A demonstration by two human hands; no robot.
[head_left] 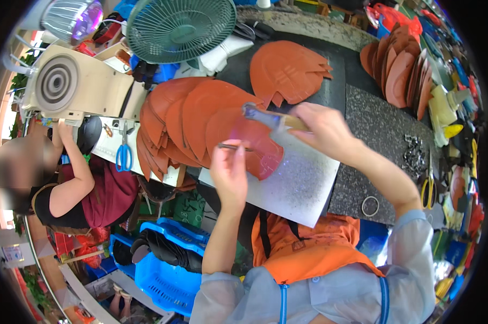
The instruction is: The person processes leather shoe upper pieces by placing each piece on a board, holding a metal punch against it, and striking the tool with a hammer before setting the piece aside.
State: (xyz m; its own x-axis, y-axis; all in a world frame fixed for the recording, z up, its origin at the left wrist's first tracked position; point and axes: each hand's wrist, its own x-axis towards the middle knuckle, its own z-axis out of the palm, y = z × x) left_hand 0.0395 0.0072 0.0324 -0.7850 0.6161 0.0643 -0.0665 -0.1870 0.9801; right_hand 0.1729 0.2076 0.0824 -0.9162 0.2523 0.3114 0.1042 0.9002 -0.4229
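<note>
My right hand (326,129) is closed around the handle of a hammer (261,115), whose metal head hangs over the reddish-brown cut pieces. Lower down, my left hand (229,175) pinches a thin dark rod-like tool (229,146); its exact kind is unclear. Both hands are over or beside a fanned stack of flat reddish-brown pieces (200,121), which look like shoe uppers. The nearest piece (263,156) overlaps a white board (300,186) scattered with small dark specks. Beyond the hammer lies a separate group of the same pieces (284,70).
At the far right stands another pile of brown pieces (397,67), with yellow-handled scissors (428,191) and a metal ring (370,206) nearer. A green fan (182,27) is at the back. On the left, a co-worker (87,189) sits at a beige sewing machine (66,81), near blue scissors (123,154). Blue baskets (171,283) stand below.
</note>
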